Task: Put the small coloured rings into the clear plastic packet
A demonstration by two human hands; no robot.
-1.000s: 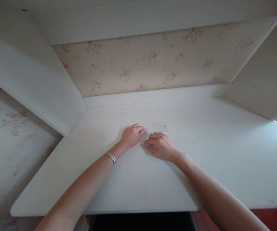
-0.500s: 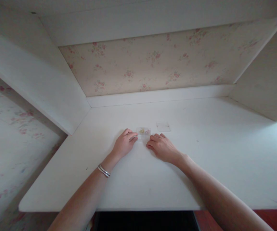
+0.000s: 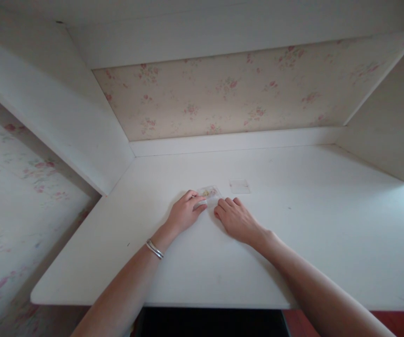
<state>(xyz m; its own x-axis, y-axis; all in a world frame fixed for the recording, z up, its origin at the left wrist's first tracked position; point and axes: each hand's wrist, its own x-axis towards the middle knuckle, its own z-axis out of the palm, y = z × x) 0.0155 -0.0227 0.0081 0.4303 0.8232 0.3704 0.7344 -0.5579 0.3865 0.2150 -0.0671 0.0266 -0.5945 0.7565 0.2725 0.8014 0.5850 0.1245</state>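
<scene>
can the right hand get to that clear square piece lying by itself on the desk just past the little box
Probably yes. The right hand rests on the desk just short of the clear square piece, and only bare desk lies between them. The little box sits off to the side, by the left hand.

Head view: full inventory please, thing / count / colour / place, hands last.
small clear box: 1, transparent with small yellowish bits inside, on the desk between the two hands' fingertips
clear lid-like square: 1, transparent, flat on the desk just right of the box, apart from both hands
desk: 1, white, fills the middle of the view
side panels: 2, white, left and right of the desk
floral wallpaper: pale cream with pink flowers, behind the desk and at far left
bracelet: 1, silver, on the left wrist
left hand: 1, bare, on the desk, fingertips at the box's left edge
right hand: 1, bare, flat on the desk, fingertips near the box's right corner
</scene>
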